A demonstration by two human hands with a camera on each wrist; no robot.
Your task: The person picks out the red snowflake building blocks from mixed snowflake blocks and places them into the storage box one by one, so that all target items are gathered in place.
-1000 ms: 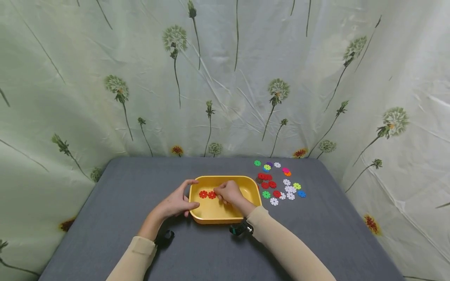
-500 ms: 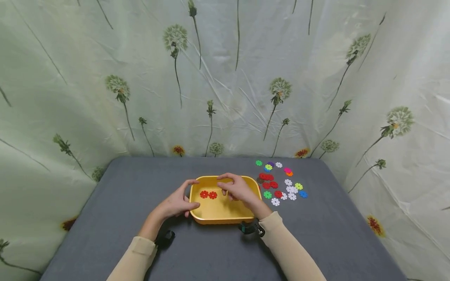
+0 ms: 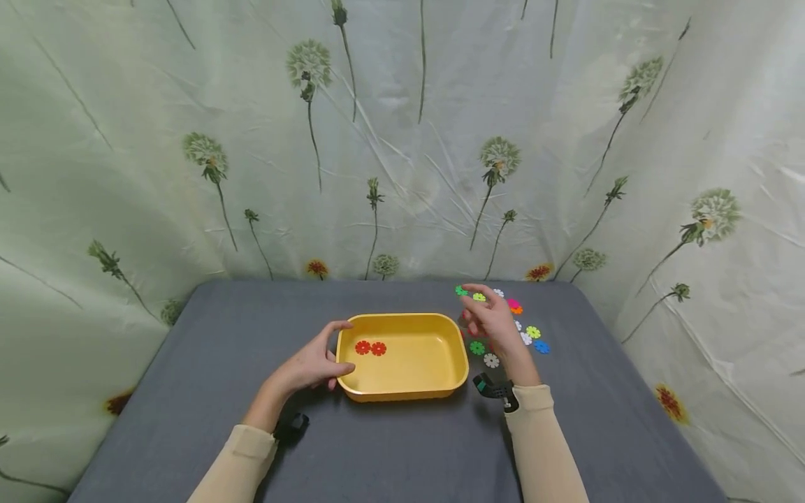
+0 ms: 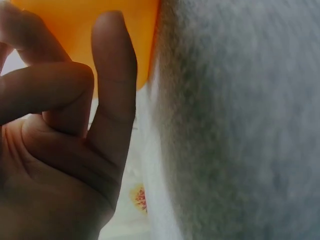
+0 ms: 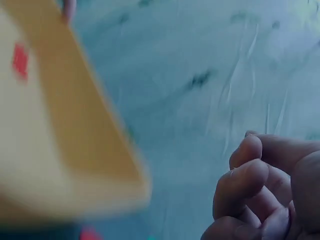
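Observation:
My left hand holds the left end of a yellow plastic tray, its thumb over the near corner and a finger at the far corner. In the left wrist view its fingers lie against the tray's orange-looking wall. Two red snowflake discs lie side by side on the tray's floor. My right hand is in the air right of the tray, above the scattered snowflake discs, with fingers loosely bent and nothing seen between them. It covers part of the discs, including most of the red ones.
Around the right hand lie loose discs on the grey cloth: green, white, blue, yellow-green and pink. A dandelion-print curtain hangs behind the table.
My right hand has let go of a red disc in the tray, lifted and moved right, out over the loose discs. The left hand stays on the tray's left end.

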